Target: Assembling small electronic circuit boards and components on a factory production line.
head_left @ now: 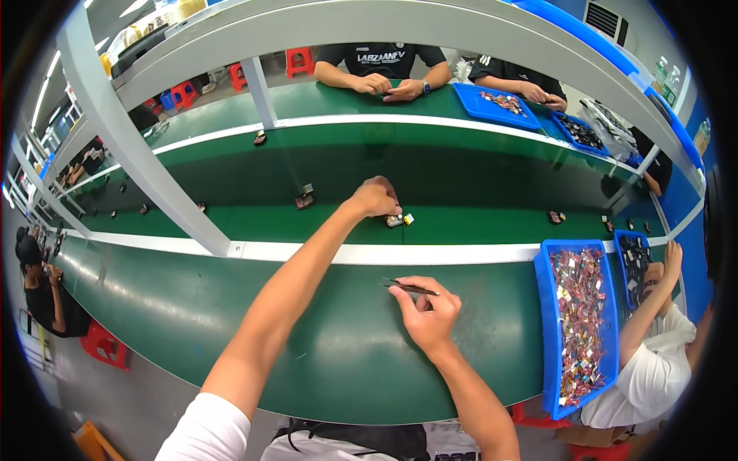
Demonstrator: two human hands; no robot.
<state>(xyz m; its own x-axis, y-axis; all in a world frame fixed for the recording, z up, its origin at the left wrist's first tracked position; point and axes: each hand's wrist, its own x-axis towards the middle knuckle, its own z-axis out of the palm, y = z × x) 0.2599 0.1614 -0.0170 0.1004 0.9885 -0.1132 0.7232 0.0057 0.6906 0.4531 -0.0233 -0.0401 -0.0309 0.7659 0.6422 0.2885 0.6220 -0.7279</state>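
- Left hand point(375, 197) reaches to 12 o'clock, its grip closed over a small part point(395, 220) on the green belt point(477, 223).
- Right hand point(429, 313) pinches tweezers point(409, 287), points toward 9 o'clock, above the table point(338, 346).
- Blue tray point(547, 338) lies at 3 o'clock.

blue tray point(547, 323) w/ small parts at right, red stools point(300, 60) beyond green bench point(346, 361)

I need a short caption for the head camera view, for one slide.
Left hand sets a small part on the green conveyor belt; right hand holds tweezers beside a blue tray.
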